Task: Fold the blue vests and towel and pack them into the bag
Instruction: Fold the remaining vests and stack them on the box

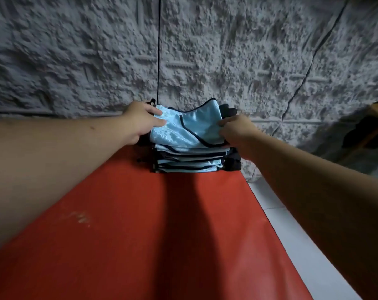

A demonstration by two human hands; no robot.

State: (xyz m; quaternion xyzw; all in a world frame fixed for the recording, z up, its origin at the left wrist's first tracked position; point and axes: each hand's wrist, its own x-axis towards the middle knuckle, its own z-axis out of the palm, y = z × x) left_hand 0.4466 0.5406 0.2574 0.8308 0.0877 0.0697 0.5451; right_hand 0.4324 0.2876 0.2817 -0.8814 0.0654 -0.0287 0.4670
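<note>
**Both hands steady the top vest on the stack at the far end of the table**

At the left of the frame the left arm reaches across the red table (140, 234) so the left hand (140, 120) can meet the pile. Its thumb and fingers lie on the left edge of the top vest (183, 128); it seems to pinch that edge, probably to stop the slippery fabric sliding off.

In the upper middle, against the rough grey wall (227, 50), sits the stack of folded vests (188, 163), light blue with dark trim, layered flat. Dark fabric around and behind it looks like the bag (231, 163), so the pile seems to stand in or on it, ready for packing. A thin black cord (159, 50) hangs down the wall just behind.

To the right, the right hand (235, 131) curls its fingers round the vest's right edge, gripping it, likely to square that side with the layers beneath. No towel is visible.
</note>
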